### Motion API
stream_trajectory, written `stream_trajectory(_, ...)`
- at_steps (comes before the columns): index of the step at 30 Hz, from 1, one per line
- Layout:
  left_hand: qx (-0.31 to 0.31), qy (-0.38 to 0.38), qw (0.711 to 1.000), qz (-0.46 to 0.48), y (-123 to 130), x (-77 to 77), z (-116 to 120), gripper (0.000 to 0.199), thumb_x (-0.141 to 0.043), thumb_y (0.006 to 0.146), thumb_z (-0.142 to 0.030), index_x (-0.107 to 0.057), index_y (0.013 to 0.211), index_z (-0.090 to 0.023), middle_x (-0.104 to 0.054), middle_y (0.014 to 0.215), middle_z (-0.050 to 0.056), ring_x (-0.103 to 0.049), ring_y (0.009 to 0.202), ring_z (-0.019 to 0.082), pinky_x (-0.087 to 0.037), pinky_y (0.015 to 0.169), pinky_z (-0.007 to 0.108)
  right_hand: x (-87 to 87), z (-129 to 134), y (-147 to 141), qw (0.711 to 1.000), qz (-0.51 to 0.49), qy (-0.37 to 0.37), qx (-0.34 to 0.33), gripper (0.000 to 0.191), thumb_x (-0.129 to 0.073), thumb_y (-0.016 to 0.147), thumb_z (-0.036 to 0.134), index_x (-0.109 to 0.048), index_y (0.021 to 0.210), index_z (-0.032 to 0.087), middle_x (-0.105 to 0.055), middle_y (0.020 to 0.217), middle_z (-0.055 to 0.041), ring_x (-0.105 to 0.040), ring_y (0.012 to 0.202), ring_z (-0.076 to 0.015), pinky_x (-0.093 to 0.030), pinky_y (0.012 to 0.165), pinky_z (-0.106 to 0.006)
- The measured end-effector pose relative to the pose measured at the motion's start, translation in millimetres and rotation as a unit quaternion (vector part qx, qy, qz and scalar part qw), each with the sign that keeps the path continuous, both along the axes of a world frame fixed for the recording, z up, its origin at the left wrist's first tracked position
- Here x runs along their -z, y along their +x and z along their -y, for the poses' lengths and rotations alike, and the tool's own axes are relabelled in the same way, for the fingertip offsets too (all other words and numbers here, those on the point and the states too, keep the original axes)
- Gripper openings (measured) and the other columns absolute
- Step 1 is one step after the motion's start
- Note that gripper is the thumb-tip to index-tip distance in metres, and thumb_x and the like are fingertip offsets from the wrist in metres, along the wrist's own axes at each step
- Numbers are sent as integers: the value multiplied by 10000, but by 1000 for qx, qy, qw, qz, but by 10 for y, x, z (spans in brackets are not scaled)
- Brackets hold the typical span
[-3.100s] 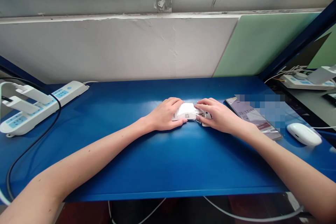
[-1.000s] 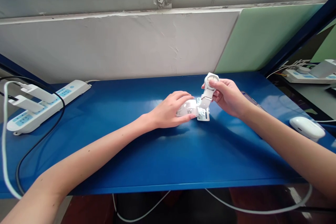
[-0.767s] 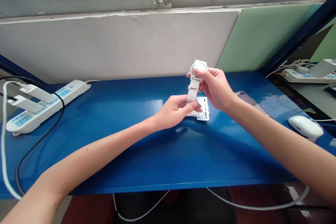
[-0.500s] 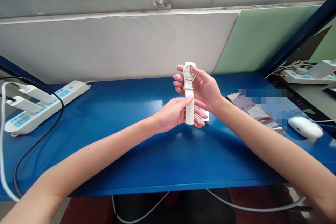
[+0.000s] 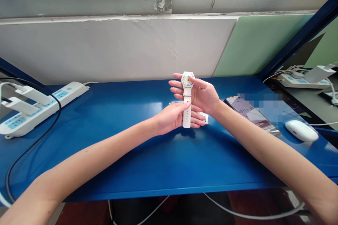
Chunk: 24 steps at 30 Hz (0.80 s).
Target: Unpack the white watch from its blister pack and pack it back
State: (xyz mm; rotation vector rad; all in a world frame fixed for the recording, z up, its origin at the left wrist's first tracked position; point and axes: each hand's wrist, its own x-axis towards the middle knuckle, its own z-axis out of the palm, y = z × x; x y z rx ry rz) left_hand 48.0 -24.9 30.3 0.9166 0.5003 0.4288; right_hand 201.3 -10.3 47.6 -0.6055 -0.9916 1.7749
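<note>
A white wristwatch [image 5: 187, 93] with a round dial is held upright over the desk, its strap hanging down. My right hand [image 5: 204, 93] grips the watch at its dial, thumb on the face and fingers behind it. Lower down, my left hand [image 5: 174, 116] pinches the holed part of the strap under its thumb, with the fingers stretched out behind. A small white item [image 5: 206, 118] lies on the desk behind my hands, mostly covered by them, so its kind cannot be made out.
The blue desk [image 5: 118, 161] runs to a pale wall. On the left lies a white power strip [image 5: 67, 93] with plugged-in adapters and a black cable [image 5: 39, 140]. On the right are a phone [image 5: 253, 116] showing a timer, a white mouse-like object [image 5: 301, 130] and another power strip [image 5: 303, 81].
The watch and both hands sit slightly lower and further left in view. The right fingers are spread a little more. The whole scene has shifted slightly with the camera.
</note>
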Motion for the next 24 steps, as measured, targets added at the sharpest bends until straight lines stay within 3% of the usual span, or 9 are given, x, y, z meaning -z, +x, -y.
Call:
stream_trajectory(16,-3,12,1000,9,-3,-85,-37,380,-433,1059,-318,-695,1024,-45,-758,951,181,-751,843,229,-575,852,379,-135,20,69,999,8,53,-5,346,-366,1006,372,-603,1236,270,-736,1172,5,-695,1069,-161,-545,993,-358)
stream_trajectory(24,8,-7,1000,3,3,-68,-46,383,-409,1060,-297,-694,1018,-46,-756,947,183,-750,850,234,-553,890,397,-69,-22,42,999,-33,15,-20,373,-306,1038,319,-610,1233,224,-759,1104,-39,-716,966,-158,-572,893,-298)
